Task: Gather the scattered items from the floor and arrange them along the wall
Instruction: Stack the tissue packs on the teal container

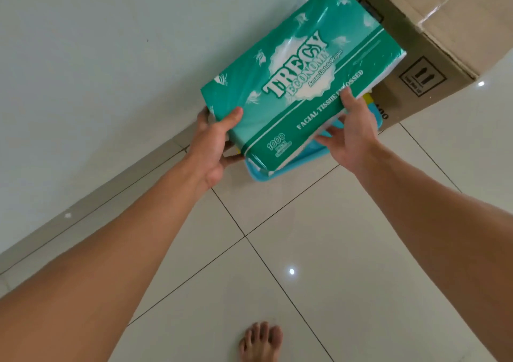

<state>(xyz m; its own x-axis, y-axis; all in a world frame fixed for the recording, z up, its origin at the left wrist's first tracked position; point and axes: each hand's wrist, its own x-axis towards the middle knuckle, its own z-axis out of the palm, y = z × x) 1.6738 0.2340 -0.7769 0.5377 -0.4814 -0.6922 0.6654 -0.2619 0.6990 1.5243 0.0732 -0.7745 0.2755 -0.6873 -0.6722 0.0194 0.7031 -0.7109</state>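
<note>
A large green facial tissue pack (pixel 299 70) with white lettering is held up near the wall, tilted. My left hand (pixel 215 145) grips its lower left corner, thumb on the front face. My right hand (pixel 351 137) grips its lower right edge, thumb on top and fingers underneath. Under the pack a light blue plastic tray (pixel 266 174) rests on the floor against the wall, mostly hidden by the pack. A bit of yellow (pixel 367 98) shows beside it.
A brown cardboard box (pixel 433 42) stands against the pale wall (pixel 97 70) at the upper right, next to the pack. A grey baseboard (pixel 91 203) runs along the wall. The floor is glossy cream tile (pixel 319 223). A bare foot (pixel 259 342) shows at the bottom.
</note>
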